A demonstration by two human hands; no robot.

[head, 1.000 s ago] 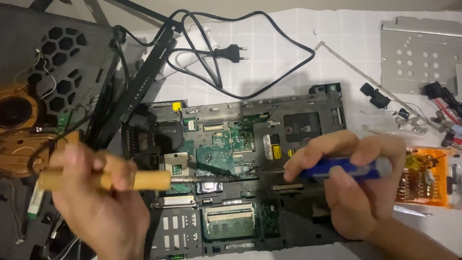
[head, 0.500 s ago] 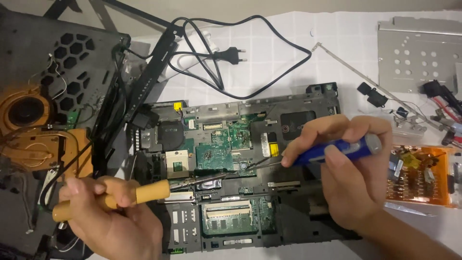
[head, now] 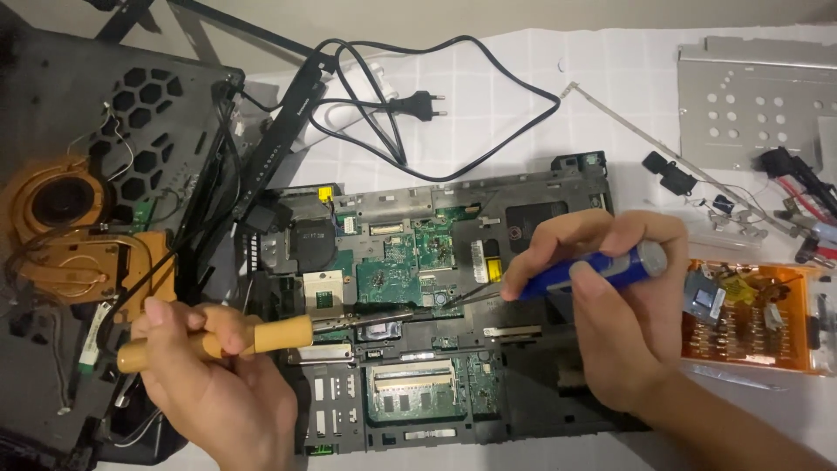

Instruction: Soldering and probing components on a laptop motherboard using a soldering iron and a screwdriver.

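while wrapped round tools, both hands' fingers (head: 234,327) over the motherboard (head: 410,262) middle.

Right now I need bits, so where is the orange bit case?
In the head view the orange bit case lies at the right edge on the white cloth, just right of the right hand, below the metal plate.

Your left-hand tool (head: 218,338) has a smooth, pale wooden handle and a dull metal shaft, your right-hand driver (head: 586,272) a glossy blue plastic grip with a grey cap — beneath them the green circuit board (head: 403,262) sits in matt black plastic, beside a perforated brushed-metal plate (head: 750,105).
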